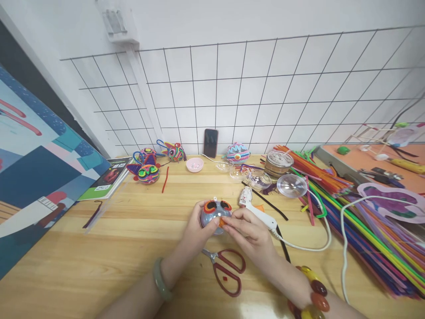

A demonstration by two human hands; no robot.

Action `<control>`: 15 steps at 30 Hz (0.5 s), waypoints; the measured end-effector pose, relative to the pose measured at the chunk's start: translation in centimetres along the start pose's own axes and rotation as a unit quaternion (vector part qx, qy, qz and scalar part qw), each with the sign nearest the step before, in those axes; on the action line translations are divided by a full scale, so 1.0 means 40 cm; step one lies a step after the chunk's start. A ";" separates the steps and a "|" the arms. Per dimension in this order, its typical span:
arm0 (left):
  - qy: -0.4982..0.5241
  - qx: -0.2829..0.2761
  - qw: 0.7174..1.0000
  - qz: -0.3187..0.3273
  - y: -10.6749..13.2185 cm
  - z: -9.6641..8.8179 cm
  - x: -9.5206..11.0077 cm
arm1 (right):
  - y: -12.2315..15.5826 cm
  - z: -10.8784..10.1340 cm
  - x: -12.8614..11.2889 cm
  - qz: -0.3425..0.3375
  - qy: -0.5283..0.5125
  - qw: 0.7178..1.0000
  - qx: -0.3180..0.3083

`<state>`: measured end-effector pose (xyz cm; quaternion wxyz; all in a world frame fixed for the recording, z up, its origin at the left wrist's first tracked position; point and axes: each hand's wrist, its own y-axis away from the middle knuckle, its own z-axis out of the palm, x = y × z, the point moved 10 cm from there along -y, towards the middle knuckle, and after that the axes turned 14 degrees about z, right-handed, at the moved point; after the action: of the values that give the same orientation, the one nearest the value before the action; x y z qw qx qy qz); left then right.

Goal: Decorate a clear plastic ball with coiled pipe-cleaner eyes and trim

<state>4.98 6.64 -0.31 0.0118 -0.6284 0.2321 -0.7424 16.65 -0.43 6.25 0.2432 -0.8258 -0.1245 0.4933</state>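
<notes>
A clear plastic ball (207, 218) with two orange-and-black eye shapes on top is held just above the wooden table. My left hand (198, 223) wraps round its left side, thumb pressed on the front. Between the fingertips of my right hand (252, 228) is a small orange piece (222, 221), set against the front of the ball; its exact kind is too small to make out. Red-handled scissors (229, 266) lie on the table below both hands. Just beyond my right hand rests a white glue gun (257, 210) with its cord.
Finished colourful balls (148, 173) stand at the back left, near a pink dish (194, 165) and a phone (211, 142). Clear half-shells (292, 185) and a tin (279, 164) are at the back right. Bundles of pipe cleaners (368, 239) and a white cord (344, 248) cover the right side.
</notes>
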 end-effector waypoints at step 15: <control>0.040 -0.013 0.999 0.004 0.003 0.016 0.016 | 0.000 -0.005 0.000 -0.005 0.025 1.000 -0.004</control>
<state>5.41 6.11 0.30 -0.0027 -0.5975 0.2446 -0.7636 16.83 -0.48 6.34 0.2455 -0.8381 -0.1246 0.4710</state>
